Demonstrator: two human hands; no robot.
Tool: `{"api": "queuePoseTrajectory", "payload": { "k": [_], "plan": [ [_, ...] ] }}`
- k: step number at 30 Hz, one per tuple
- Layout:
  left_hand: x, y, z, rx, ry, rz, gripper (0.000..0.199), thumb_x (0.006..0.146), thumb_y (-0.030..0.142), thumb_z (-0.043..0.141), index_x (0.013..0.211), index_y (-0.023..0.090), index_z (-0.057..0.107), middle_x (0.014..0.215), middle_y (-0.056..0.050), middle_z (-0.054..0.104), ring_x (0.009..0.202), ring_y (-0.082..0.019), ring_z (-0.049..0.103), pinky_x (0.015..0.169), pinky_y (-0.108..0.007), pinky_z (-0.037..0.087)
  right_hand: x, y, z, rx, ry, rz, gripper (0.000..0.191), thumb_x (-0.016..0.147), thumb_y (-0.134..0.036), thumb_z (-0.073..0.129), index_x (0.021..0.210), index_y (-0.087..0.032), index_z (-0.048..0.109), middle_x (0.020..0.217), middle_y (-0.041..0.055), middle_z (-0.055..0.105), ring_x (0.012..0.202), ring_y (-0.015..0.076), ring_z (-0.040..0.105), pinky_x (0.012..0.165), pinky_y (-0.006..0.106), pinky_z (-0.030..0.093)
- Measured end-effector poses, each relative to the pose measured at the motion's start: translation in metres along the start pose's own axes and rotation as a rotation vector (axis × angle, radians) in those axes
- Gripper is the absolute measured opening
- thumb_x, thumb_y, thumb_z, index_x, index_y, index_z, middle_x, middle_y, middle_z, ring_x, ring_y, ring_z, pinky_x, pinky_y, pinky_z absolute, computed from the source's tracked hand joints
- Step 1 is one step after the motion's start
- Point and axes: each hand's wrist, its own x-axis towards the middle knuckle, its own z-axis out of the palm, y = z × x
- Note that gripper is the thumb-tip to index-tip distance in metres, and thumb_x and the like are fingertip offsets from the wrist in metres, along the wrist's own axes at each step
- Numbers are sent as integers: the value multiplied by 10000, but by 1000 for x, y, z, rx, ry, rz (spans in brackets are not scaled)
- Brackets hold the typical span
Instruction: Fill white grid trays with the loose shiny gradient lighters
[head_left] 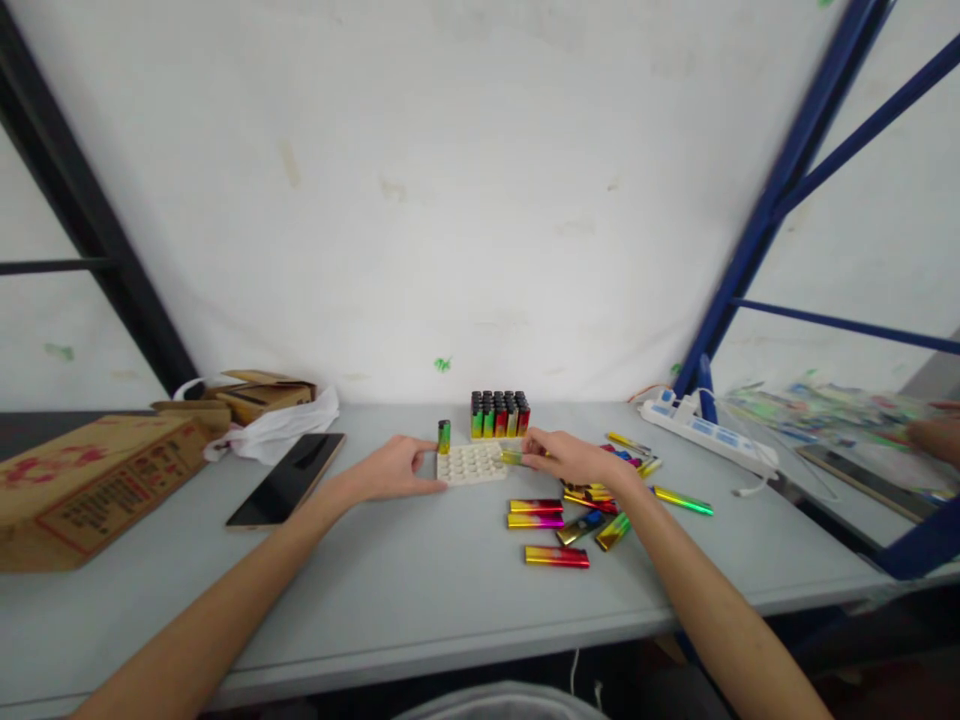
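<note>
A white tray (pixel 471 466) with rows of small pockets lies on the table in front of me. My left hand (pixel 397 466) is at its left end, with thumb and fingers spread around the edge and touching it. One green and yellow lighter (pixel 444 437) stands upright in the tray's far left corner. Over the tray's right end, my right hand (pixel 559 455) pinches a yellowish lighter (pixel 511 457), tilted close to flat. Loose shiny lighters (pixel 556 556) in red, yellow, green and purple lie to the right, partly under my right forearm.
Behind the tray stands a block of upright lighters (pixel 499 415) with black tops. On the left are a phone (pixel 286 480), a white plastic bag (pixel 289 425) and a cardboard box (pixel 97 480). A power strip (pixel 709 432) lies right; beyond the blue frame (pixel 757 230) another person's hand (pixel 936 438) shows.
</note>
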Motion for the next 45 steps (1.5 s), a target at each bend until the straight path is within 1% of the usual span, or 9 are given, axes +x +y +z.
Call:
{"api": "queuePoseTrajectory", "payload": {
  "k": [6, 10, 15, 19, 22, 24, 28, 35, 45],
  "plan": [
    [-3, 1, -1, 17, -19, -12, 607, 736, 641, 676, 1114, 171, 745, 628, 41, 497, 560, -157, 446, 526, -267, 280, 13, 2, 5, 152, 294, -15, 287, 1004, -452, 533, 1048, -197, 656, 1019, 58, 705, 876, 195, 614, 812, 316, 459],
    [-1, 14, 9, 16, -15, -13, 598, 749, 647, 671, 1096, 164, 730, 650, 27, 550, 572, -167, 482, 542, -272, 295, 25, -2, 15, 413, 410, 104, 409, 875, -588, 675, 918, -181, 685, 814, 15, 665, 737, 171, 575, 701, 289, 455],
    [0, 31, 18, 11, 0, 1, 571, 767, 654, 661, 1055, 164, 721, 627, 33, 535, 569, -171, 500, 549, -274, 295, 31, -15, 24, 1005, 463, 188, 483, 853, -695, 644, 923, -218, 616, 895, 17, 680, 810, 175, 633, 763, 313, 540],
    [-1, 35, 22, -8, -3, 35, 565, 765, 656, 664, 1046, 168, 718, 640, 31, 550, 572, -166, 493, 549, -270, 298, 30, -27, 25, 1134, 427, 138, 508, 811, -689, 701, 986, -235, 556, 819, -20, 644, 638, 137, 595, 660, 313, 562],
    [0, 35, 23, -4, 8, 38, 560, 765, 670, 667, 1009, 167, 712, 648, 27, 552, 579, -165, 499, 549, -267, 296, 31, -32, 25, 1160, 448, 154, 518, 796, -695, 714, 946, -240, 518, 603, -103, 418, 455, 77, 350, 450, 205, 399],
    [0, 34, 24, -3, 14, 50, 548, 775, 668, 664, 996, 168, 702, 648, 28, 547, 582, -165, 505, 556, -265, 301, 32, -34, 25, 1185, 455, 222, 540, 803, -733, 675, 859, -231, 486, 568, -119, 274, 440, 62, 215, 399, 175, 241],
    [0, 32, 25, -7, 15, 68, 525, 784, 654, 670, 992, 172, 687, 652, 31, 549, 585, -166, 514, 568, -265, 316, 34, -34, 31, 1081, 511, 328, 578, 816, -759, 616, 725, -229, 404, 554, -112, 205, 457, 63, 136, 412, 206, 106],
    [1, 30, 27, -9, 10, 57, 539, 780, 667, 669, 986, 170, 689, 652, 24, 562, 570, -170, 519, 553, -273, 311, 37, -25, 46, 487, 706, 232, 410, 856, -510, 545, 603, -211, 424, 570, -42, 359, 563, 109, 333, 519, 251, 232],
    [0, 31, 27, -8, 21, 77, 532, 793, 658, 667, 1032, 183, 695, 664, 21, 577, 582, -175, 528, 562, -270, 316, 36, -28, 46, 342, 571, 149, 447, 989, -605, 424, 752, -227, 458, 624, -31, 487, 581, 143, 455, 564, 258, 343]
  ]
}}
